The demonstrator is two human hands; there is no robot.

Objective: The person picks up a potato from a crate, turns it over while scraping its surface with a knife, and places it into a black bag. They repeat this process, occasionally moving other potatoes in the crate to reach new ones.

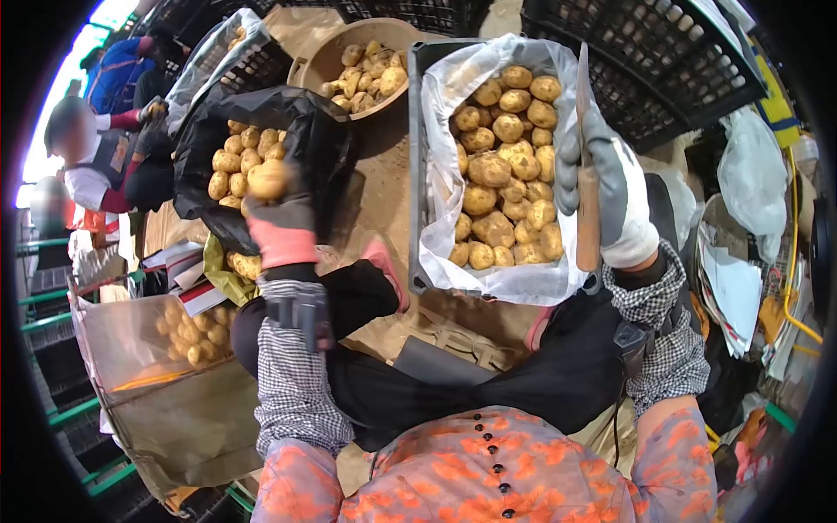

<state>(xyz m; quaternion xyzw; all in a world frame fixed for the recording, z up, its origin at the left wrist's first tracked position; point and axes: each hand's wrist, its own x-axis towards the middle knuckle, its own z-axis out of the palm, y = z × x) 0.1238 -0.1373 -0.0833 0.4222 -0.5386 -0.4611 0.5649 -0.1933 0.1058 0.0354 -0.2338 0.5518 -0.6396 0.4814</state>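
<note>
My left hand (283,228), in a dark and pink glove, is closed on a potato (267,179); both are slightly blurred. They are above a container lined with a black plastic bag (318,131), where several potatoes (248,144) lie. In my right hand (613,187), gloved in grey and white, is a knife (588,218) with a wooden handle, its long blade pointing away from me. Beside that hand stands a dark crate (417,174) with a white plastic liner (440,261), filled with potatoes (491,170).
A round tan tub (305,65) of potatoes sits behind. At left, a mesh-sided bin (113,349) holds more potatoes. Black crates (645,61) stand at upper right. Papers (731,292) and a plastic bag (751,187) are at right. Another person (87,166) sits at far left.
</note>
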